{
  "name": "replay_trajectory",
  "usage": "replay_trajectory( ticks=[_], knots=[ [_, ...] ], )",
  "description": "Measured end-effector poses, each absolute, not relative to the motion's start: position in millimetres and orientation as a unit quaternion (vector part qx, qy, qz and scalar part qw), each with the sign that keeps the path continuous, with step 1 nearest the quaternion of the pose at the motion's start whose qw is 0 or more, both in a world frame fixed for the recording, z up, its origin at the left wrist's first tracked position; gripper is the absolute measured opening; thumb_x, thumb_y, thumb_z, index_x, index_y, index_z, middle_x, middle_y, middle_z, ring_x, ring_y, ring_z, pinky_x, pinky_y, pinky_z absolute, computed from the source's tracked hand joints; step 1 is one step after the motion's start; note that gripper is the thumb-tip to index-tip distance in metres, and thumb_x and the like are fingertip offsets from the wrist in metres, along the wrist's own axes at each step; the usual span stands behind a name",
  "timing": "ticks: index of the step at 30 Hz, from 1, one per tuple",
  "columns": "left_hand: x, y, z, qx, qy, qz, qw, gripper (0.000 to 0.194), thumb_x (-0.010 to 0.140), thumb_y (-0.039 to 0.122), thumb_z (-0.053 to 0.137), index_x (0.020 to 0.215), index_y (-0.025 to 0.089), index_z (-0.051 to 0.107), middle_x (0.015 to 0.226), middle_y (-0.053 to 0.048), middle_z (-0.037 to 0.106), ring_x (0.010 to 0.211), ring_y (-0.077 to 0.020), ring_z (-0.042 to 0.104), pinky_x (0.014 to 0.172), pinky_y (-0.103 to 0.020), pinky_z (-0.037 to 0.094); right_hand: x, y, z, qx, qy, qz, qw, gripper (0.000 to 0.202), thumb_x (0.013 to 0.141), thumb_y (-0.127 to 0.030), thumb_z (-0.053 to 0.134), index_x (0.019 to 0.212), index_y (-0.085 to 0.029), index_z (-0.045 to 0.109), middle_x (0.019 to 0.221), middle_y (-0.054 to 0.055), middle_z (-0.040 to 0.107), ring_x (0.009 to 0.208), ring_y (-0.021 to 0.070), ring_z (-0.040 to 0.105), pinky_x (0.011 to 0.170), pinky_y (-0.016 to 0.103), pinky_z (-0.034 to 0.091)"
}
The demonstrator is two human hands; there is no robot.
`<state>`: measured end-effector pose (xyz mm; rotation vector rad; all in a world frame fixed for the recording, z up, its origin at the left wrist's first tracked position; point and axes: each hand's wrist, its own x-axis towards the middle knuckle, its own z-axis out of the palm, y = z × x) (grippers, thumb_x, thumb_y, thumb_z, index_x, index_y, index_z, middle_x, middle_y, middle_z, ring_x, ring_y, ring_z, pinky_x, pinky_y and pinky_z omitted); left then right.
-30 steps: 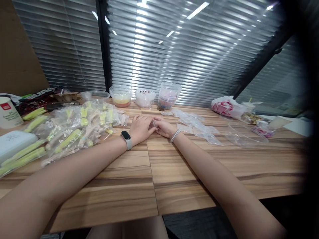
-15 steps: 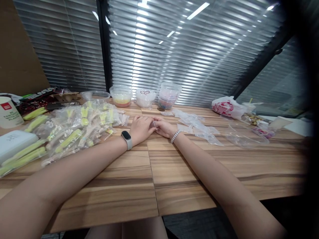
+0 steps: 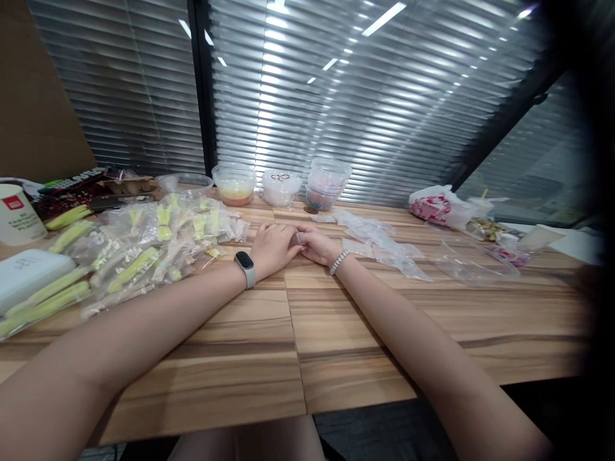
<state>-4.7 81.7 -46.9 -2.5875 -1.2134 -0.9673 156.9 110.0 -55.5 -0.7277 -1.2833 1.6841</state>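
Observation:
My left hand (image 3: 273, 246), with a grey-strapped smart watch (image 3: 245, 260) on its wrist, rests on the table with its fingers curled in. Touching it at the fingertips is my right hand (image 3: 318, 245), which wears a beaded bracelet (image 3: 339, 261). Both hands are closed around the same spot. A small translucent bit shows between the fingers there, too little to name. Left of the hands lies a pile of clear plastic packets (image 3: 163, 240) with yellow and pale contents. Flat clear plastic bags (image 3: 377, 240) lie just right of my right hand.
Along the back stand a bowl with yellow contents (image 3: 234, 192), a wrapped white bowl (image 3: 281, 190) and stacked clear tubs (image 3: 328, 182). A paper cup (image 3: 20, 221) and a white case (image 3: 31, 275) are at the left. A red-and-white bag (image 3: 437, 206) and a clear plastic sheet (image 3: 475, 262) lie right.

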Motion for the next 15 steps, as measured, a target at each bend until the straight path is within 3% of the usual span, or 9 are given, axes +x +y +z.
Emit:
replay_trajectory(
  ticks=[12,15],
  knots=[
    [-3.9,82.4,-49.1,-0.86,-0.394,-0.316,0.076,0.017,0.088,0.033,0.065,0.096,0.02,0.06,0.103,-0.006,0.065,0.1,-0.026,0.058,0.086,-0.041,0.038,157.6,112.3,-56.6,-0.301,-0.488,0.686,0.448,0.051,0.053,-0.003,0.069,0.103,-0.013,0.067,0.091,0.004,0.067,0.076,0.0137,0.06,0.061,0.019,0.051],
    [-4.2,81.3,-48.9,-0.859,-0.396,-0.315,0.073,0.018,0.089,0.034,0.064,0.1,0.02,0.061,0.106,-0.007,0.065,0.103,-0.026,0.057,0.091,-0.042,0.037,157.5,112.1,-56.3,-0.315,-0.47,0.687,0.457,0.055,0.05,-0.001,0.065,0.105,-0.012,0.065,0.087,0.005,0.067,0.07,0.0131,0.06,0.053,0.017,0.048]
  ],
)
